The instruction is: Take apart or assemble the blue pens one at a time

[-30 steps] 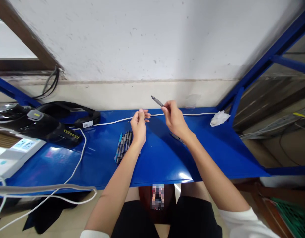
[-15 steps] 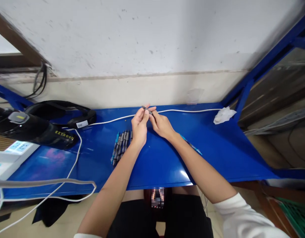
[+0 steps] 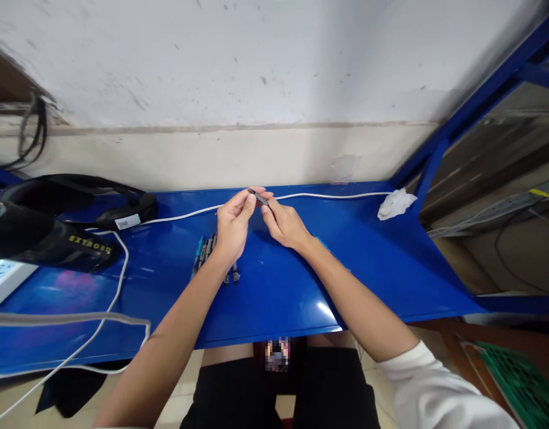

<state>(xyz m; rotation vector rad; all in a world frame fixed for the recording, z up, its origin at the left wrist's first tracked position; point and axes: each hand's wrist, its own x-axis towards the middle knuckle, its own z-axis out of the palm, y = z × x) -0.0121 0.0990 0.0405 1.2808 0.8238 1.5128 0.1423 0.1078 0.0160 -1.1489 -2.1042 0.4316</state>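
Near the back edge of the blue table (image 3: 274, 298), both hands meet on a dark grey pen part (image 3: 258, 197). My left hand (image 3: 235, 223) pinches its upper end between thumb and fingers. From the right, my right hand (image 3: 286, 221) grips the lower end with thumb and forefinger. Whether it is a whole pen or only a barrel piece, I cannot tell. Several pens (image 3: 205, 250), grey and one blue, lie side by side under my left forearm, partly hidden. Behind my right forearm a blue pen (image 3: 320, 241) lies mostly covered.
A white cable (image 3: 185, 217) runs along the table's back. At left lie a black bottle (image 3: 51, 241), a black headband-like device (image 3: 127, 208) and a white power strip (image 3: 11, 283). Crumpled white tissue (image 3: 396, 204) rests at the right by the blue frame (image 3: 426, 179).
The view has shifted, and objects at left sit further left. Both hands remain together; the pen part now shows more of its length between them, and the left hand covers more of the pens.
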